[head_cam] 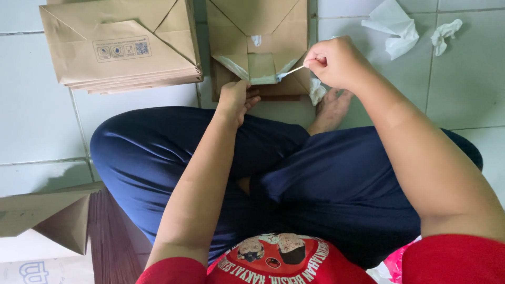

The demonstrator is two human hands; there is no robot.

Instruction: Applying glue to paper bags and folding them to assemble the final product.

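Observation:
I sit cross-legged on a tiled floor with a flat brown paper bag (256, 31) lying bottom-up in front of my knees. My left hand (235, 97) presses down on the near edge of its folded bottom flap. My right hand (332, 60) is pinched shut on a thin white strip (291, 71) that runs from my fingertips to the flap's right corner. The flap's underside shows pale white-green where it is lifted.
A stack of finished brown paper bags (121, 47) lies at the far left. Crumpled white strips (394, 26) lie on the tiles at the far right. More folded brown paper (47, 215) rests by my left knee. My bare foot (331, 108) lies under the right hand.

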